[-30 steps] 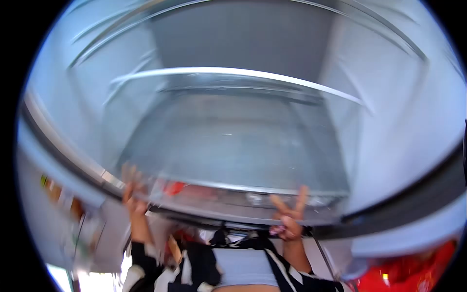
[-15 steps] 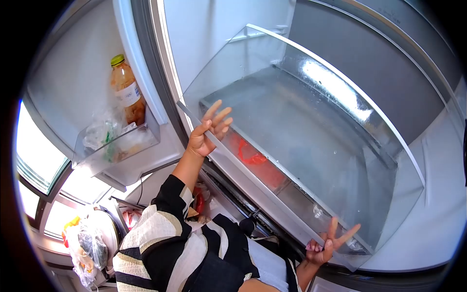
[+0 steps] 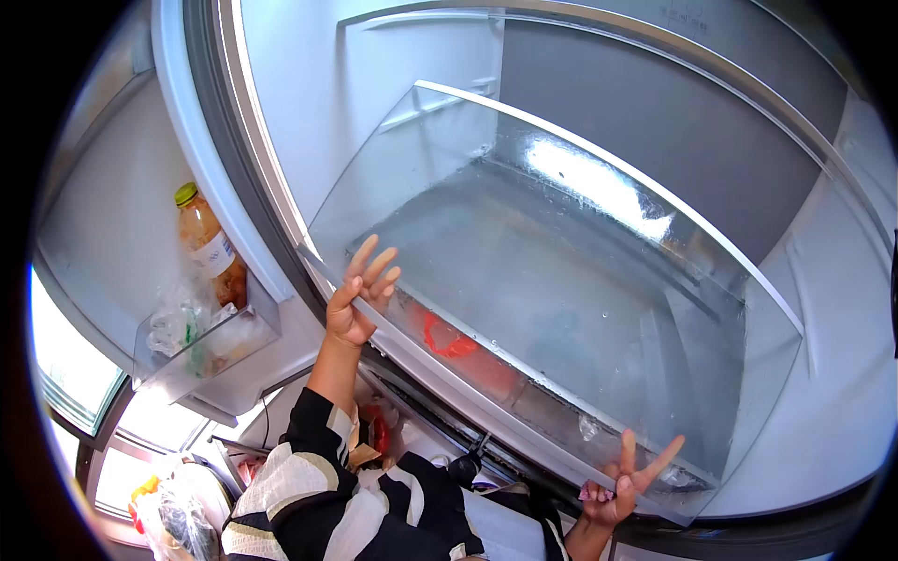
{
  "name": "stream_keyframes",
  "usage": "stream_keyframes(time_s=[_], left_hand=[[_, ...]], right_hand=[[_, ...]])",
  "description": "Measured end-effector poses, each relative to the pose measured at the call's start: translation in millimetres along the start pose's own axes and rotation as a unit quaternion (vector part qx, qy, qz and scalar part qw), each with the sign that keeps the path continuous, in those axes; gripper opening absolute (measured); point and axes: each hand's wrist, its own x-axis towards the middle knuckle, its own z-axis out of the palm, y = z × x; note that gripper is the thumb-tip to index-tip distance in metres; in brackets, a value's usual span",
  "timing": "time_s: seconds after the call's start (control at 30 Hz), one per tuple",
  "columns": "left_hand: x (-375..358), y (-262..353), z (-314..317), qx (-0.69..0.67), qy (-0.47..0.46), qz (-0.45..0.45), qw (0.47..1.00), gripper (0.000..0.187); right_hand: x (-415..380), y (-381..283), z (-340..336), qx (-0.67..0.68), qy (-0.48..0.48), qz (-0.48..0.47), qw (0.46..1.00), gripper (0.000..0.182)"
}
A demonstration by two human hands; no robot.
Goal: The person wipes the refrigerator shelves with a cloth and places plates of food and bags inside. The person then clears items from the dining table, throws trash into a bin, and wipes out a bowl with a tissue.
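A large clear fridge drawer (image 3: 599, 351) spans the middle of the view, tilted, with white trim along its far rim and a grey strip along the near one. At the near rim's left end, my left hand (image 3: 354, 313) grips the strip, fingers inside and thumb across the top. My right hand (image 3: 615, 491) holds the right end of the same rim, two fingers stretched up inside the wall. A small crumpled pink cloth-like piece (image 3: 596, 491) is tucked in its curled fingers. Beneath the drawer's front, a red item (image 3: 468, 355) shows through the clear plastic.
The fridge door (image 3: 103, 196) stands open at left; its bin (image 3: 210, 341) holds a yellow-capped bottle (image 3: 210, 245) and plastic bags. White side walls (image 3: 290, 122) and a grey back panel (image 3: 655, 140) surround the drawer. Bagged items (image 3: 178, 510) lie lower left, near a window.
The view has swung, so the drawer, door and bottle sit lower and further left in the picture. Both hands keep their hold on the near rim.
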Motion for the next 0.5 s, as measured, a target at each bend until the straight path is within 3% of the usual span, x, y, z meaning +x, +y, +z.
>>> stream_keyframes(time_s=[0.07, 0.17, 0.3, 0.5], left_hand=[[3.4, 0.4, 1.1, -0.001, 0.0, 0.003, 1.0, 0.07], [6.0, 2.5, 5.6, -0.001, -0.004, 0.019, 1.0, 0.069], [3.9, 2.3, 7.3, 0.011, -0.009, 0.026, 1.0, 0.068], [25.2, 8.6, 17.8, 0.006, -0.024, 0.01, 1.0, 0.068]], right_hand=[[-1.7, -0.1, 3.6, 0.022, 0.02, 0.002, 1.0, 0.098], [10.8, 7.8, -2.9, -0.004, -0.041, -0.014, 0.999, 0.089], [12.6, 11.3, -10.9, -0.007, -0.053, -0.023, 0.998, 0.088], [18.1, 7.3, 6.8, -0.03, -0.029, -0.041, 0.998, 0.087]])
